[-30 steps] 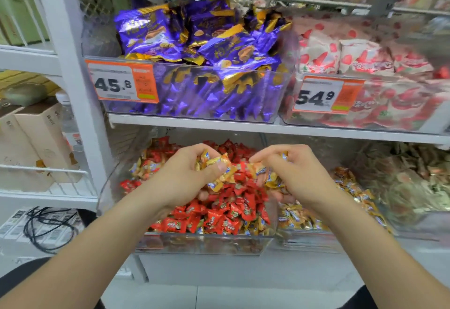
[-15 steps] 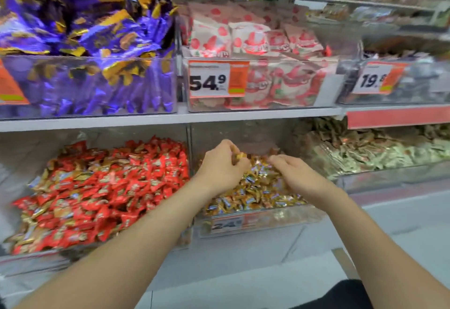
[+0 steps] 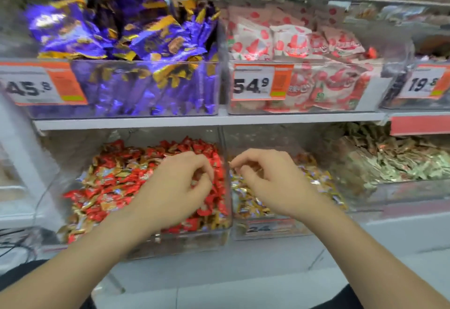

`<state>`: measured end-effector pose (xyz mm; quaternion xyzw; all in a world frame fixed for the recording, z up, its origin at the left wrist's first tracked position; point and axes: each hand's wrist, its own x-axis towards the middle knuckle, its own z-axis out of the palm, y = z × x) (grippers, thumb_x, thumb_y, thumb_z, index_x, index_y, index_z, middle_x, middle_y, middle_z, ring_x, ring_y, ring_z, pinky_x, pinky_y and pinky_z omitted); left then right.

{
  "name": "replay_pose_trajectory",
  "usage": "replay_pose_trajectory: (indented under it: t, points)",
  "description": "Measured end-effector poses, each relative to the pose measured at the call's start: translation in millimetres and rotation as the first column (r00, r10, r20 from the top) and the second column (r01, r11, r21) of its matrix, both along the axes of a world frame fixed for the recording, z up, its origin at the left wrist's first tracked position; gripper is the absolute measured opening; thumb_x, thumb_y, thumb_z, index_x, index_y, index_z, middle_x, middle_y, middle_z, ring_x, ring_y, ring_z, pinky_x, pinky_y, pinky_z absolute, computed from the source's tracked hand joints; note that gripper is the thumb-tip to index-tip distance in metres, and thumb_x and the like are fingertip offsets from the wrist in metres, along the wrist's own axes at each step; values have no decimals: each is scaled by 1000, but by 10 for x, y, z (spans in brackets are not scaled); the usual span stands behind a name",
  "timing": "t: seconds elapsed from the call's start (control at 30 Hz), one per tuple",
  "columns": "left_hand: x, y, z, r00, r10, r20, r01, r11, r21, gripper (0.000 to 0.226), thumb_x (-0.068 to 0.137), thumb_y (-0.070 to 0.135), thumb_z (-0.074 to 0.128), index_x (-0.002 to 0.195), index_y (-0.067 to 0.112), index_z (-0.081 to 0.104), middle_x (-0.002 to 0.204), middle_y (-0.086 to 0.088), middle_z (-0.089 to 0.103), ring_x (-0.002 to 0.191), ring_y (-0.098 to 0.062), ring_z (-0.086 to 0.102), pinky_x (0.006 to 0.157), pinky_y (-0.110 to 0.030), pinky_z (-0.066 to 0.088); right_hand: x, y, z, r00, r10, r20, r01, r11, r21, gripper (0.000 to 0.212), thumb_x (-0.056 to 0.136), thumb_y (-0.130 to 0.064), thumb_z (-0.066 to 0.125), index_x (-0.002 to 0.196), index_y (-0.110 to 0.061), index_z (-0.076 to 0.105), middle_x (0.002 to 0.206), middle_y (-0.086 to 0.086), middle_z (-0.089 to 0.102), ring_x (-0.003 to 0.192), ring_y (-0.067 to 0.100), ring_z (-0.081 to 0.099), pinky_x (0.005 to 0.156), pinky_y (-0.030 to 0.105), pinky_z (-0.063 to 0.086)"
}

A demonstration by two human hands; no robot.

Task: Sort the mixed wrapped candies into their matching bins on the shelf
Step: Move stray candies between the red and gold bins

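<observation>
Wrapped candies in red point(image 3: 126, 182) are being held in a clear bin point(image 3: 185, 243) at the lower centre-left of the frame, and gold-coloured wrappers are showing among the red ones. Just beside it to the right, gold candies point(image 3: 316, 182) are being held in a second clear bin point(image 3: 299, 232), and a price label reading 24 point(image 3: 260, 228) is being carried on its front. At the lower right, pale green-and-gold candies point(image 3: 389, 160) are being held in a third bin point(image 3: 401, 193).

Above the white shelf board point(image 3: 121, 123), purple packets point(image 3: 146, 40) are being heaped in a clear bin point(image 3: 209, 112) at the upper left, behind a 45.8 price tag point(image 3: 36, 84). White packets printed with strawberries point(image 3: 287, 40) are being kept in the next bin point(image 3: 365, 105) at the upper centre, which is tagged 54.9 point(image 3: 258, 82). A 19.8 tag point(image 3: 423, 83) is being cut off by the right edge.

The left hand point(image 3: 180, 187) is being held over the right part of the red candies, close to the wall between the two lower bins. Its fingers are being curled in toward the thumb. Whether anything is being pinched there cannot be told, as the frame is blurred.

The right hand point(image 3: 267, 182) is being held over the gold candies, near the left hand on the other side of that wall. Its fingers are being kept loosely bent, and whether a candy is being gripped cannot be told.
</observation>
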<state>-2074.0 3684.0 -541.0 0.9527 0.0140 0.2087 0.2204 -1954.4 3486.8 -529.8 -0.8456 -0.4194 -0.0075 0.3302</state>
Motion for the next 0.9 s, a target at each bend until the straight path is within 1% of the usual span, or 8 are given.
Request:
replay_pose_trajectory:
  t: [0.07, 0.2, 0.3, 0.47, 0.57, 0.63, 0.73, 0.9]
  points:
    - [-65, 406, -73, 982, 183, -41, -183, 983, 4, 19, 81, 28, 54, 93, 29, 69, 89, 10, 58, 86, -13, 59, 84, -36, 49, -199, 339, -21, 991, 104, 88, -106, 994, 15, 27, 96, -15, 59, 112, -27, 76, 99, -14, 71, 84, -5, 58, 84, 9, 41]
    - [-74, 1132, -194, 828, 472, -302, -447, 881, 153, 33, 92, 17, 53, 124, 15, 62, 119, -19, 55, 112, -47, 56, 103, -49, 46, -245, 983, -187, 968, 168, 187, -150, 983, -104, 32, 98, -21, 51, 123, -22, 70, 116, 2, 69, 111, 22, 63, 103, 39, 49]
    - [-30, 1441, -255, 754, 548, -363, -513, 836, 197, 27, 96, 22, 52, 116, 5, 54, 123, -27, 52, 119, -53, 49, 102, -54, 44, -144, 1359, -225, 972, 108, 207, -85, 990, -114, 31, 100, -17, 52, 124, -16, 72, 117, 9, 73, 112, 29, 66, 102, 43, 49]
    - [95, 1679, -361, 755, 501, -423, -419, 865, 277, 32, 102, 36, 53, 114, 8, 62, 125, -24, 63, 125, -46, 54, 108, -46, 37, 27, 1893, -311, 988, 89, 122, -76, 991, -108, 35, 102, -28, 58, 132, -14, 70, 127, 11, 74, 122, 34, 65, 106, 41, 49]
    - [134, 1735, -389, 812, 408, -417, -329, 911, 250, 26, 101, 32, 55, 107, 11, 68, 114, -17, 70, 119, -39, 60, 103, -40, 41, 116, 2101, -428, 995, 69, 70, -50, 968, -245, 53, 98, -48, 63, 141, -17, 59, 135, 11, 68, 127, 35, 60, 106, 44, 50]
    - [144, 1772, -395, 875, 324, -359, -265, 942, 204, 25, 99, 28, 58, 112, 12, 72, 117, -14, 71, 120, -36, 61, 101, -38, 45, 162, 2178, -483, 995, 54, 89, -16, 925, -379, 63, 94, -59, 64, 143, -21, 55, 140, 11, 63, 130, 36, 57, 106, 45, 50]
    - [132, 1772, -373, 940, 165, -297, -142, 985, 96, 32, 99, 31, 63, 127, 18, 70, 128, -9, 67, 125, -29, 59, 105, -39, 46, 193, 2275, -489, 991, 66, 118, -9, 903, -430, 51, 92, -56, 71, 130, -23, 64, 131, 10, 66, 122, 33, 61, 99, 39, 52]
    - [115, 1752, -383, 899, 191, -394, -164, 981, 101, 24, 98, 40, 70, 111, 20, 73, 95, 4, 71, 99, -21, 65, 88, -34, 50, 238, 2281, -405, 998, 36, -54, -46, 980, -195, 18, 88, -32, 82, 104, -24, 79, 97, -4, 76, 93, 14, 70, 85, 29, 56]
